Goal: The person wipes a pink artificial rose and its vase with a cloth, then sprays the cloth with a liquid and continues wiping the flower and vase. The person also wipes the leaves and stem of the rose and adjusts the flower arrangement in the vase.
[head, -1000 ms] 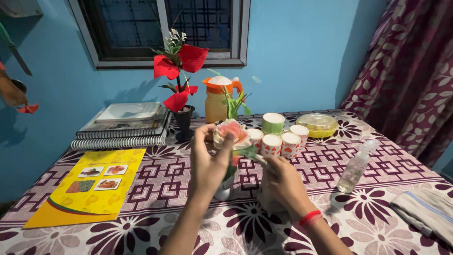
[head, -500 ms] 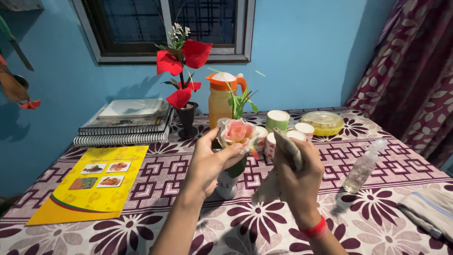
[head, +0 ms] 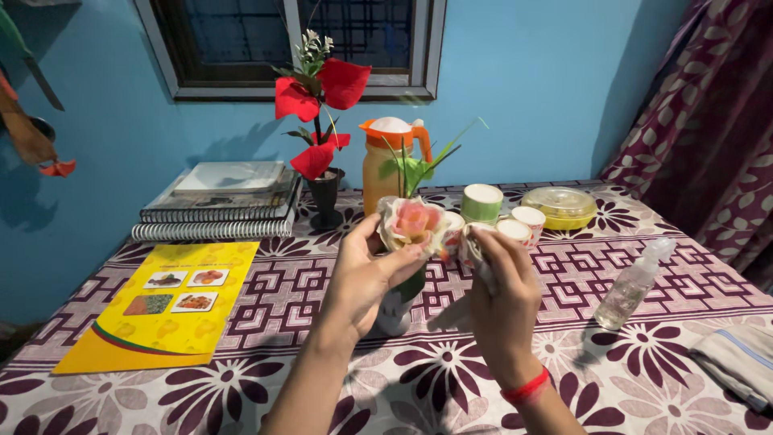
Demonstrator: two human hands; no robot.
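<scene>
Two hands are busy at one pink artificial rose. My left hand closes around the flower just under the bloom, thumb behind and fingers in front, keeping it upright in its small pale vase, which stands on the patterned tablecloth right in front of me. My right hand is clenched on a pale bunched cloth, whose upper end is pressed against the right side of the petals. As far as I can judge, the wiping is under way on that side of the bloom; how clean the petals are I cannot tell, and the leaves and vase are not being touched by the cloth. Behind the rose stand a cluster of small cups, an orange-lidded jug and a red flower arrangement. A clear spray bottle stands apart on the right, untouched.
</scene>
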